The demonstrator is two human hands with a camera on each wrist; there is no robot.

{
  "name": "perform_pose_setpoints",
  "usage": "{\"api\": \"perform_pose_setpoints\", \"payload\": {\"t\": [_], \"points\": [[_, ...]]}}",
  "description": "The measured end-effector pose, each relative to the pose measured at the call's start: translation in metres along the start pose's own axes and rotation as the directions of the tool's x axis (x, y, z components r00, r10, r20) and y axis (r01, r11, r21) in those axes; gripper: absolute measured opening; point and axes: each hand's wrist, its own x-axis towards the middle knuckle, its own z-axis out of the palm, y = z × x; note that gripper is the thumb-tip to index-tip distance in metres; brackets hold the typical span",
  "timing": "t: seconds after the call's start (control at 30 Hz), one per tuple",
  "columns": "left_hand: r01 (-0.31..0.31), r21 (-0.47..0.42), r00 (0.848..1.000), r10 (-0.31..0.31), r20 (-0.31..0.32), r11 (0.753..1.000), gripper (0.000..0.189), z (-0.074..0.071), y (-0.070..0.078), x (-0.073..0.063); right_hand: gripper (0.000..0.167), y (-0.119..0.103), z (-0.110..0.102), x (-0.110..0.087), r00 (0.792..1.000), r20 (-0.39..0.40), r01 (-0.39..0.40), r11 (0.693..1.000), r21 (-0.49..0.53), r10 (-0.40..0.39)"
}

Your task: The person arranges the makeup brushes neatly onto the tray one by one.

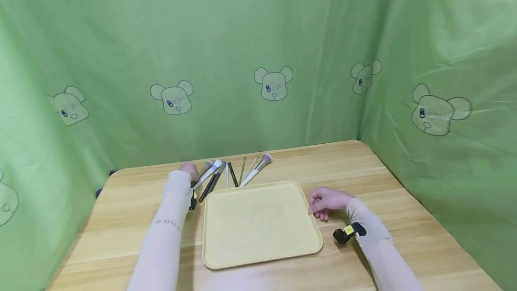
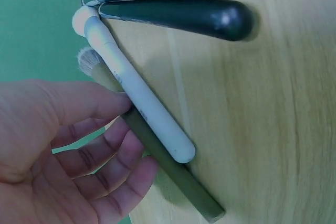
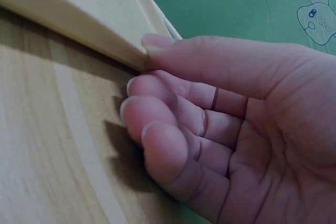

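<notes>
At the far left of the table, my left hand (image 1: pixel 189 170) pinches an olive-green makeup brush (image 2: pixel 176 170) between thumb and fingers. A white-handled makeup brush (image 2: pixel 144 97) lies along the olive one, right beside the thumb tip. Two dark-handled brushes (image 2: pixel 176 18) lie just past it in the left wrist view. My right hand (image 1: pixel 329 200) holds the right edge of a pale yellow tray (image 1: pixel 262 226), thumb on the rim and the other fingers curled below it. The tray's surface is bare in the head view.
Behind the tray, more brushes fan out on the wooden table (image 1: pixel 347 169), among them a large white-handled brush (image 1: pixel 255 172), a black pencil-like stick (image 1: pixel 233 175) and thin sticks. A green curtain (image 1: pixel 226 57) with bear faces hangs along the back and both sides.
</notes>
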Motion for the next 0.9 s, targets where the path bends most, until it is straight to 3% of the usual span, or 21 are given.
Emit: {"api": "perform_pose_setpoints", "payload": {"t": [0.43,0.6,0.8,0.9], "points": [[0.011,-0.050,1.000,-0.011,-0.006,0.999,0.009,0.002,-0.002,0.000,0.018,0.002,-0.001,0.001,1.000,-0.007,-0.001,1.000,0.002,0.001],[0.036,-0.103,0.999,-0.032,0.039,0.994,0.006,0.000,-0.002,-0.005,0.018,0.002,-0.001,0.000,1.000,-0.012,0.001,1.000,0.001,-0.001],[0.029,-0.177,0.999,-0.021,0.048,0.984,0.008,-0.008,0.002,-0.019,0.016,0.002,0.000,0.000,1.000,-0.014,-0.002,1.000,0.007,0.003],[0.036,-0.243,0.998,-0.021,0.066,0.969,0.008,-0.009,0.001,-0.020,0.017,0.001,0.000,0.000,1.000,-0.016,-0.004,1.000,0.006,0.004]]}}
